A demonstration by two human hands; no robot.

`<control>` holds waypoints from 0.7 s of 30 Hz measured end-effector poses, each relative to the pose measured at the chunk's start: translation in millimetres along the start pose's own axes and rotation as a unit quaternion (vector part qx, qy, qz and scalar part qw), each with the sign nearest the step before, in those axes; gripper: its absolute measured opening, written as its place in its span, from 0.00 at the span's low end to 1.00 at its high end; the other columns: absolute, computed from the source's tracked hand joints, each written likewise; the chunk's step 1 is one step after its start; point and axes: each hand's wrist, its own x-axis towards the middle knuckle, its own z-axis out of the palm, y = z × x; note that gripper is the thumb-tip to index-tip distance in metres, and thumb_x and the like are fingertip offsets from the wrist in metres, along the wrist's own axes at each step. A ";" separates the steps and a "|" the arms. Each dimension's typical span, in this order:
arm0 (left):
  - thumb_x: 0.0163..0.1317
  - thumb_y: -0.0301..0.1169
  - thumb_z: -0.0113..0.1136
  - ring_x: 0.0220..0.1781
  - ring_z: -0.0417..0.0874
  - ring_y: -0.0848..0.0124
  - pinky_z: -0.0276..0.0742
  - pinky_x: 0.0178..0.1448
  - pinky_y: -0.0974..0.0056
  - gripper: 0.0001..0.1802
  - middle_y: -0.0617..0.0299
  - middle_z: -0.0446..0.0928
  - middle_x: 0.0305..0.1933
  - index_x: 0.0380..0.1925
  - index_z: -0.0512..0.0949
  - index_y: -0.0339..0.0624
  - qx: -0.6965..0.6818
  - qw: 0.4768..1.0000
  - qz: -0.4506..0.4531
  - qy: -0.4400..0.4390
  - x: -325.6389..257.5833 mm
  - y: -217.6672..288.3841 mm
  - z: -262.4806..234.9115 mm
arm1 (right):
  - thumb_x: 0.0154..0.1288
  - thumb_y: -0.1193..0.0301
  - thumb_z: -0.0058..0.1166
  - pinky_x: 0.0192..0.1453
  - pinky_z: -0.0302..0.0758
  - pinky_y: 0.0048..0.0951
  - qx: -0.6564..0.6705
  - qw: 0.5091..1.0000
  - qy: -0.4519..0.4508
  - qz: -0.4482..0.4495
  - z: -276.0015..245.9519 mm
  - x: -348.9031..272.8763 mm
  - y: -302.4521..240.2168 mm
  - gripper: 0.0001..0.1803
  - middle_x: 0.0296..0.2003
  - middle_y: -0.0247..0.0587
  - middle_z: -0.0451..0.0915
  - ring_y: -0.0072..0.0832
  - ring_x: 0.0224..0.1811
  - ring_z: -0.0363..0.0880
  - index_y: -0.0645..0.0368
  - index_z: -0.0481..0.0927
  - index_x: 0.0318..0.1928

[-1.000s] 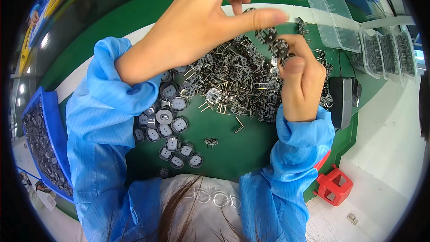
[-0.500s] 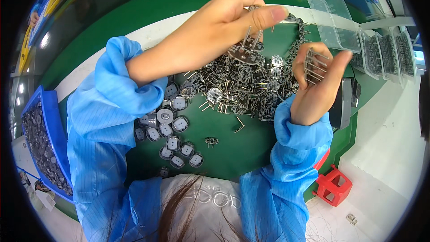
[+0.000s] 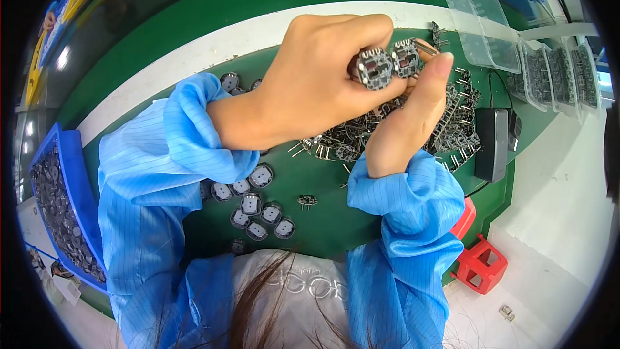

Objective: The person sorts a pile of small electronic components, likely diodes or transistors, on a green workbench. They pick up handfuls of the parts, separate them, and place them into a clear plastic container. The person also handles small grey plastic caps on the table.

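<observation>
Over the middle of the green worktop my two hands are brought together. My left hand (image 3: pixel 316 81) is closed around a small round circuit board (image 3: pixel 374 69), its face turned up and its edge clear of the fingers. My right hand (image 3: pixel 410 113) pinches a second, similar round board (image 3: pixel 405 58) between thumb and fingers. The two boards sit edge to edge; whether they are joined I cannot tell. Beneath and behind the hands lies a heap of circuit boards with metal pins (image 3: pixel 458 123), partly hidden by them. One loose pinned board (image 3: pixel 307 201) rests apart, nearer to me.
Several round grey housings (image 3: pixel 250 204) lie left of the heap. A blue bin (image 3: pixel 81 187) full of small dark parts stands at far left. Clear plastic trays (image 3: pixel 481 22) and a black box (image 3: pixel 492 145) are at right. A red stool (image 3: pixel 481 265) stands on the floor.
My hands were apart and have come together; the left moved right and down, the right moved left. The boards now face up, side by side. More of the heap's right side shows.
</observation>
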 end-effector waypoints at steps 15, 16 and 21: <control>0.56 0.31 0.64 0.21 0.67 0.85 0.59 0.21 0.75 0.12 0.69 0.70 0.21 0.27 0.74 0.34 -0.214 0.923 -0.243 -0.209 6.0 4.6 -4.1 | 0.72 0.50 0.33 0.26 0.64 0.18 -0.125 0.980 0.038 -0.149 -20.8 27.9 1.5 0.28 0.25 0.30 0.71 0.15 0.26 0.67 0.64 0.74 0.37; 0.55 0.31 0.65 0.22 0.65 0.85 0.59 0.22 0.75 0.12 0.70 0.68 0.21 0.26 0.74 0.34 -0.140 0.950 -0.193 -0.203 8.0 -3.8 -5.8 | 0.71 0.48 0.32 0.26 0.63 0.18 -0.130 0.983 0.035 -0.125 -20.8 28.2 0.4 0.29 0.25 0.30 0.71 0.15 0.27 0.67 0.64 0.74 0.37; 0.51 0.36 0.68 0.23 0.63 0.77 0.63 0.28 0.68 0.18 0.60 0.65 0.19 0.22 0.71 0.32 -0.103 0.954 -0.147 -0.240 19.6 -11.2 -14.7 | 0.66 0.38 0.29 0.28 0.63 0.19 -0.143 0.980 -0.074 -0.119 -30.3 30.9 1.1 0.38 0.26 0.35 0.74 0.17 0.25 0.67 0.65 0.71 0.41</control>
